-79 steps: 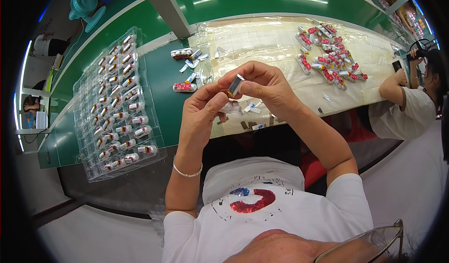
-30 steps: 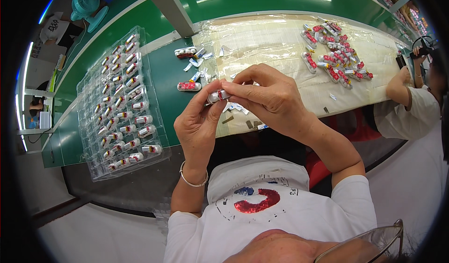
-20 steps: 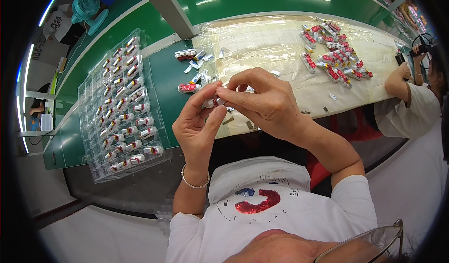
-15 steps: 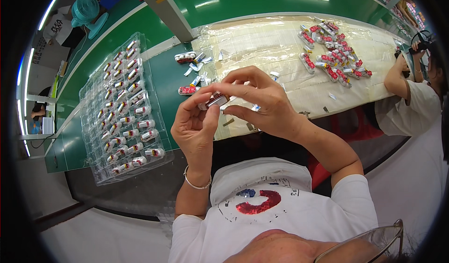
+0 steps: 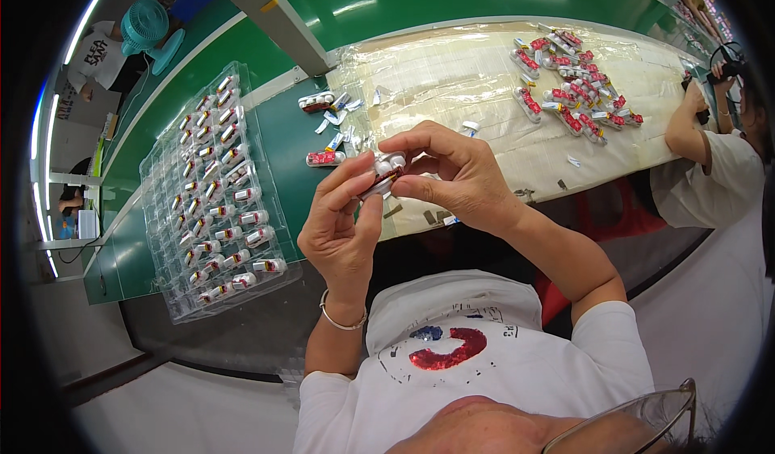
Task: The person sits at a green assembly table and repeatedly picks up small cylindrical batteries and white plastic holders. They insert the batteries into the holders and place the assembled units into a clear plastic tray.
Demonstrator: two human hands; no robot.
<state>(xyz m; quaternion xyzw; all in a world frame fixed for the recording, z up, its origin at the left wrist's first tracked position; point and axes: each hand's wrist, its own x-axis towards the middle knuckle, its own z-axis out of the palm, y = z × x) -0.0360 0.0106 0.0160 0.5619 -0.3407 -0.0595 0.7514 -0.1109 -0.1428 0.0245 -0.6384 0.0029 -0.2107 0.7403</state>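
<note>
since the small blister pack (image 5: 387,171) looks light, stiff and slick, pinch its edges, don't squeeze; left hand (image 5: 339,221) and right hand (image 5: 468,181) both grip it, tray (image 5: 164,221) at its 9 o'clock.

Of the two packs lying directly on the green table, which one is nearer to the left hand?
The pack with its red face up; the other pack, showing white bumps, lies farther from the left hand.

Green bench (image 5: 278,135), pale sheet (image 5: 452,75) covering part. Carries clear tray (image 5: 165,220) at left, overhanging front edge. Also bears two loose packs (image 5: 325,159) and white slips (image 5: 333,119) near sheet's left end, plus heaped red-and-white packs (image 5: 577,95) on sheet.
</note>
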